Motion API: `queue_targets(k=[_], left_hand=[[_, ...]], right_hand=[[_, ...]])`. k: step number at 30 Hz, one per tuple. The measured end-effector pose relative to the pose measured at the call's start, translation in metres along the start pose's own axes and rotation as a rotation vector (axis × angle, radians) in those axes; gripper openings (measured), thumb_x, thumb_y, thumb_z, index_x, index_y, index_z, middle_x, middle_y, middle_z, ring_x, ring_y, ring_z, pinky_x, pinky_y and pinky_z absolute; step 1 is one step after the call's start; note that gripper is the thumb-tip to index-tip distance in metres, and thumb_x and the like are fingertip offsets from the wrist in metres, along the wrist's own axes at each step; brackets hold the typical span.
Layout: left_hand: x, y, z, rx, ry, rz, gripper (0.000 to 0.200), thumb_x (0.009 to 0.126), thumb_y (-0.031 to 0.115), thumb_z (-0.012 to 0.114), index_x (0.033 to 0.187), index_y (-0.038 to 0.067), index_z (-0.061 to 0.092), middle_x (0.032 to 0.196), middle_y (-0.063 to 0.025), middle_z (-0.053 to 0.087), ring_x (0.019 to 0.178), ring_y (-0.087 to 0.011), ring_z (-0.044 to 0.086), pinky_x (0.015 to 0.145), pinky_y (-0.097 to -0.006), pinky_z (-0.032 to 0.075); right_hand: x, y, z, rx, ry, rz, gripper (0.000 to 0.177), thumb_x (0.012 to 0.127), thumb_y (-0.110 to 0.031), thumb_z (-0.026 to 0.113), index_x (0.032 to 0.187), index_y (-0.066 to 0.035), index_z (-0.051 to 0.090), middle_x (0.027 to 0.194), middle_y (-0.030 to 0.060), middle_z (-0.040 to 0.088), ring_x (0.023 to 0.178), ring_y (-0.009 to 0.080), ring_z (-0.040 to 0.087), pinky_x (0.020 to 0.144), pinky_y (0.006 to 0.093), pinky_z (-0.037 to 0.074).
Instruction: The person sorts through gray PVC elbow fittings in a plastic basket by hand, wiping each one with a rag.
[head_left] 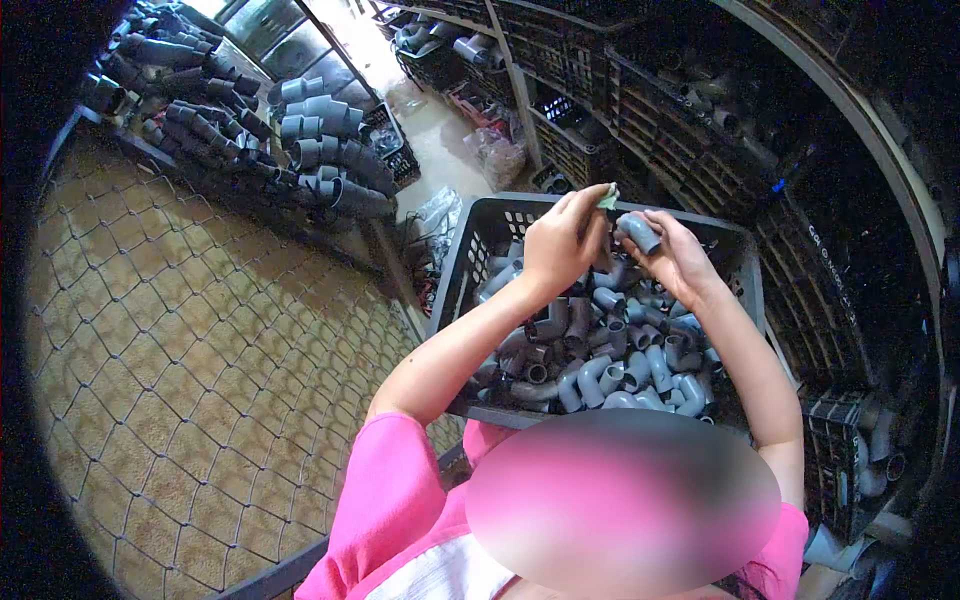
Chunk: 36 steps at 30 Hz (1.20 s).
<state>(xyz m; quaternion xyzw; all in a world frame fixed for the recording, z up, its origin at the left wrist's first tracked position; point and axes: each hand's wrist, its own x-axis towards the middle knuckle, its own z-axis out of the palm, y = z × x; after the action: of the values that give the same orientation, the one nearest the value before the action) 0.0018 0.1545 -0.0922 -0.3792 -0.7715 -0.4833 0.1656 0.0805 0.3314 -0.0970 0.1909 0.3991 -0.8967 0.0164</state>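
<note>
Grey fitting (642, 234) in right hand (682, 258)

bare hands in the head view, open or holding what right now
Left hand: closed, holding a small pale-green scrap at its fingertips, material unclear.
Right hand: closed, holding a grey curved plastic pipe elbow.

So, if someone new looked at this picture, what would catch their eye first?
Probably the bright pink sleeves at the bottom. Next, just above the middle, the left hand holding a small pale green piece and the right hand holding a grey elbow fitting. Both are over a dark crate heaped with similar fittings.
</note>
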Motion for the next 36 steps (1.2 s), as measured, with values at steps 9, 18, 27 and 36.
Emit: queue_targets(k=[9, 18, 27, 36], left_hand=[[-0.010, 0.017, -0.001, 0.000, -0.228, 0.082, 0.041, 0.089, 0.014, 0.065, 0.130, 0.014, 0.059, 0.108, -0.0142, 0.068, 0.091, -0.0345, 0.069, 0.074, -0.0408, 0.056], [-0.007, 0.007, -0.004, -0.011, -0.122, 0.052, 0.041, 0.091, 0.010, 0.061, 0.132, 0.013, 0.059, 0.104, -0.0144, 0.067, 0.086, -0.0345, 0.068, 0.071, -0.0410, 0.056], [-0.002, 0.009, -0.003, 0.061, -0.118, 0.105, 0.047, 0.087, 0.010, 0.064, 0.133, 0.016, 0.057, 0.098, -0.0128, 0.067, 0.079, -0.0361, 0.068, 0.063, -0.0417, 0.055], [-0.006, 0.017, -0.002, 0.034, -0.175, 0.293, 0.041, 0.088, 0.011, 0.063, 0.129, 0.012, 0.059, 0.101, -0.0119, 0.068, 0.079, -0.0334, 0.068, 0.064, -0.0406, 0.056]], right_hand=[[-0.014, -0.004, 0.027, -0.055, -0.072, -0.144, 0.046, 0.104, -0.015, 0.043, 0.147, 0.001, 0.039, 0.136, 0.0128, 0.055, 0.121, 0.0209, 0.055, 0.105, 0.0387, 0.043], [-0.007, -0.003, 0.015, -0.056, -0.242, -0.122, 0.047, 0.102, -0.013, 0.041, 0.148, -0.001, 0.038, 0.137, 0.0117, 0.055, 0.123, 0.0215, 0.054, 0.104, 0.0392, 0.043], [-0.011, -0.008, 0.015, -0.031, -0.212, -0.100, 0.045, 0.102, -0.010, 0.042, 0.146, 0.002, 0.040, 0.136, 0.0133, 0.055, 0.123, 0.0226, 0.055, 0.104, 0.0408, 0.044], [-0.013, -0.015, 0.012, -0.095, -0.212, -0.133, 0.051, 0.101, -0.010, 0.050, 0.148, 0.001, 0.035, 0.132, 0.0121, 0.059, 0.117, 0.0196, 0.059, 0.104, 0.0374, 0.045]])
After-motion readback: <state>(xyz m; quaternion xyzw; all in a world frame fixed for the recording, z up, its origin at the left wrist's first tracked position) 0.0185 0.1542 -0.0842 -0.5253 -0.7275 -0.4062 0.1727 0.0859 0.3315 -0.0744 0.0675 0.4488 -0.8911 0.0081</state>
